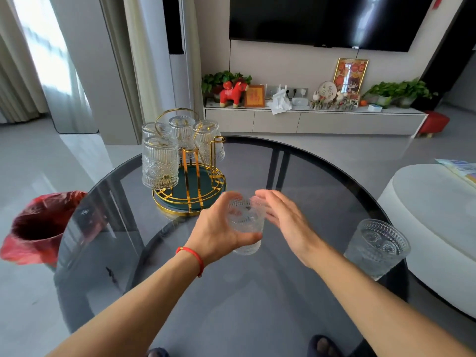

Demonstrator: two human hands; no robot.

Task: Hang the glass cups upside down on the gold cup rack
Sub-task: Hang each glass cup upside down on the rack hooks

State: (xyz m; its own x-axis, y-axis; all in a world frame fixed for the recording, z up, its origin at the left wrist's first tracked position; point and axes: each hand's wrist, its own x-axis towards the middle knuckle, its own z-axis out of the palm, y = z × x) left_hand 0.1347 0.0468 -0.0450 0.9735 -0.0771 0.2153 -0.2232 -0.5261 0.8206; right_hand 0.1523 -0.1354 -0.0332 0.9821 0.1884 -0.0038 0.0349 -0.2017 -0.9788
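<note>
The gold cup rack (190,191) with a green base stands on the round dark glass table (257,305), left of centre. Several embossed glass cups (160,163) hang upside down on its posts; two posts at the right side are bare. My left hand (219,233) grips one glass cup (246,222) just in front of the rack, held above the table. My right hand (283,222) is beside that cup with fingers spread, its fingertips close to the rim. Another glass cup (377,247) stands upright near the table's right edge.
A bin lined with a red bag (38,225) stands on the floor left of the table. A white round stool (432,228) sits to the right. A TV cabinet with ornaments (309,119) is at the back wall.
</note>
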